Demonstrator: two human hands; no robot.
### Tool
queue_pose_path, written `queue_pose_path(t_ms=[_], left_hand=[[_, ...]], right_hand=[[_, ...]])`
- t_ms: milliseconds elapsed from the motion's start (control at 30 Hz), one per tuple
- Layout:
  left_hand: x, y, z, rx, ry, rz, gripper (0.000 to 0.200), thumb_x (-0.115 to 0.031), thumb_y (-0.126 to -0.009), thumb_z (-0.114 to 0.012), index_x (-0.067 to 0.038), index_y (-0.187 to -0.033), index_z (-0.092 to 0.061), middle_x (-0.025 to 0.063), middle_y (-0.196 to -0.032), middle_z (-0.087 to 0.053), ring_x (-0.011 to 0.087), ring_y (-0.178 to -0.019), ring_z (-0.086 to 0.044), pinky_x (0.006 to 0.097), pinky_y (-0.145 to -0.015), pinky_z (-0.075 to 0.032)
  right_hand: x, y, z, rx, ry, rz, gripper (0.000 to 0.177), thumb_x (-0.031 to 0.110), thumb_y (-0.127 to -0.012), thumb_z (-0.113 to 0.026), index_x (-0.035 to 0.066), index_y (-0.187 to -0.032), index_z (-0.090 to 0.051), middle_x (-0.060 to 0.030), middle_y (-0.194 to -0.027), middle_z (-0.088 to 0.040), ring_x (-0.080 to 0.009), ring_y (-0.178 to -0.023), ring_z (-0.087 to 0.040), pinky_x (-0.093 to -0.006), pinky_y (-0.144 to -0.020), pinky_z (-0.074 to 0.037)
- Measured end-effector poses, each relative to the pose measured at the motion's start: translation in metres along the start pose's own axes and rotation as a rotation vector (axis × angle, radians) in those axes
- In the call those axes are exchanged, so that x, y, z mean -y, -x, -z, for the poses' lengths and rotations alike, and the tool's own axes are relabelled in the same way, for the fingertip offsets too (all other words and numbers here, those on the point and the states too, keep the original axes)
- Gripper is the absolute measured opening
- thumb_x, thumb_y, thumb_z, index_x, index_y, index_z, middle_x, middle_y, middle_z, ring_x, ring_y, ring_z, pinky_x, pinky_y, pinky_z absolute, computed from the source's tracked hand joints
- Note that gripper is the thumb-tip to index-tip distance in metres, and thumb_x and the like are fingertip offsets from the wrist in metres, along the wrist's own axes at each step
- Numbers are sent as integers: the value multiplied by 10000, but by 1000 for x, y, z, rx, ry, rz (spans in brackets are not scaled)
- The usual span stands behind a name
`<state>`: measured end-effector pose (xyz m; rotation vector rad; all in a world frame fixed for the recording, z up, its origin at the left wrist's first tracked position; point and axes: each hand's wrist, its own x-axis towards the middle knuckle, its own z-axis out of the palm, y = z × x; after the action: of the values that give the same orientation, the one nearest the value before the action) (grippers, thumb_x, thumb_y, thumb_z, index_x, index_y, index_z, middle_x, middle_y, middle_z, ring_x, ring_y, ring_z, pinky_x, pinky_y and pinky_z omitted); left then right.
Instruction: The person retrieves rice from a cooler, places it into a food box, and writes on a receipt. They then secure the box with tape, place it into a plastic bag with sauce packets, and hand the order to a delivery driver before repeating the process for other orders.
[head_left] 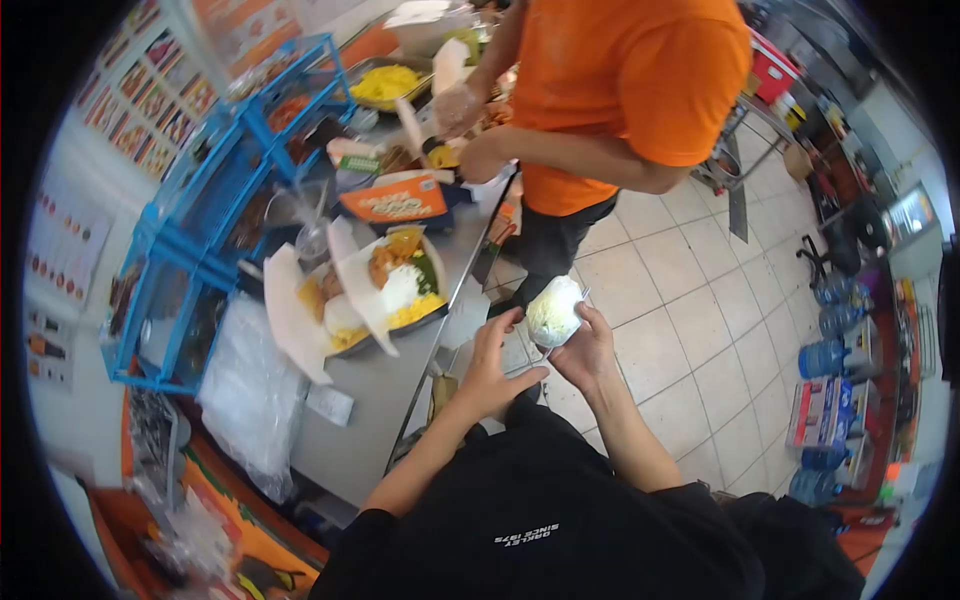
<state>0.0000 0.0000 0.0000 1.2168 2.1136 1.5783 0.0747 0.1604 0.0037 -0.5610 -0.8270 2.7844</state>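
Note:
My right hand (588, 352) grips a rounded white and pale green bundle (553, 312), with the thumb along its right side and the fingers beneath. Its contents are blurred. To the left of the bundle, my left hand (490, 372) is open, thumb and fingers spread, the fingertips near its lower left side. Both hands are in front of my dark shirt, over the gap beside the metal counter (385, 425). On that counter, to the left of my hands, open food boxes (295, 320) hold white rice, yellow food and brown pieces, with dark greens in one.
A co-worker in an orange shirt (630, 90) stands ahead at the counter, hands over food. Nearby are a closed orange box (400, 200) and a tray of yellow food (388, 84). Blue racks (190, 240) and plastic bags (250, 385) line the left. Water jugs (822, 360) stand far right.

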Motion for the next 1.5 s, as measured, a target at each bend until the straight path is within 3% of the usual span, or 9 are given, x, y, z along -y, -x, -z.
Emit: queue_pose_path(t_ms=[67, 233, 333, 433, 467, 700, 1100, 1267, 1500], left_hand=[[4, -20, -17, -42, 48, -48, 646, -231, -746, -766, -35, -1269, -442, 99, -1140, -533, 211, -1065, -504, 367, -879, -412], [-7, -77, -114, 108, 239, 1, 474, -70, -796, -695, 2, -1202, -462, 72, -1122, -541, 156, -1064, -515, 292, -893, -401], [-21, -114, -168, 215, 822, -9, 391, -2, -843, -621, 6, -1208, -484, 43, -1125, -548, 119, -1044, -513, 291, -910, -412], [-46, -146, -226, 327, 1013, 104, 419, -15, -853, -621, -2, -1243, -468, 55, -1169, -539, 141, -1098, -508, 301, -958, -398], [-60, -158, -243, 377, 1133, 158, 443, -31, -857, -621, -10, -1268, -456, 61, -1197, -533, 153, -1125, -501, 313, -978, -394], [-96, -255, -346, 759, 1373, 156, 564, -31, -831, -636, -21, -1339, -392, 71, -1280, -501, 178, -1228, -453, 348, -1038, -354], [-63, -451, -485, 683, 1286, 166, 563, -16, -800, -633, -11, -1311, -397, 89, -1252, -505, 188, -1202, -460, 348, -1025, -357], [-56, -533, -549, 682, 1332, 241, 564, -109, -823, -670, -7, -1312, -407, 85, -1271, -517, 188, -1197, -482, 351, -1042, -347], [-57, -632, -675, 836, 1101, 327, 485, -103, -870, -637, 0, -1294, -427, 81, -1218, -544, 169, -1145, -505, 325, -974, -406]], right_hand=[[4, 0, 2, -4, -55, 87, 670, 497, -896, -452, 1, -1343, -393, -153, -1273, -519, -262, -1201, -477, -389, -1033, -321], [72, 34, 43, -45, -126, 387, 563, 411, -947, -388, 15, -1348, -383, -116, -1294, -503, -215, -1179, -467, -347, -954, -351], [104, 45, 82, -294, 83, 646, 451, 359, -944, -424, 49, -1272, -436, -16, -1016, -523, -102, -861, -450, -252, -735, -333], [158, 72, 124, -379, 320, 653, 470, 293, -920, -480, 28, -1302, -415, -30, -1054, -536, -108, -904, -475, -260, -762, -374], [178, 78, 129, -377, 263, 710, 412, 215, -878, -534, 23, -1234, -452, 7, -938, -507, -72, -786, -416, -229, -695, -345], [291, 90, 188, -394, 158, 916, 405, 125, -797, -607, 27, -1169, -478, 11, -898, -526, -69, -772, -444, -229, -712, -353], [459, -35, 307, -393, 159, 899, 506, 46, -759, -588, 25, -1244, -448, -7, -1013, -528, -75, -822, -475, -237, -697, -383], [543, -75, 357, -379, 160, 848, 656, 113, -753, -596, 32, -1349, -337, -88, -1226, -515, -195, -1097, -510, -344, -902, -402], [646, -99, 454, -389, 14, 909, 533, 93, -803, -566, 43, -1303, -391, -68, -1185, -532, -172, -1037, -520, -305, -830, -406]])
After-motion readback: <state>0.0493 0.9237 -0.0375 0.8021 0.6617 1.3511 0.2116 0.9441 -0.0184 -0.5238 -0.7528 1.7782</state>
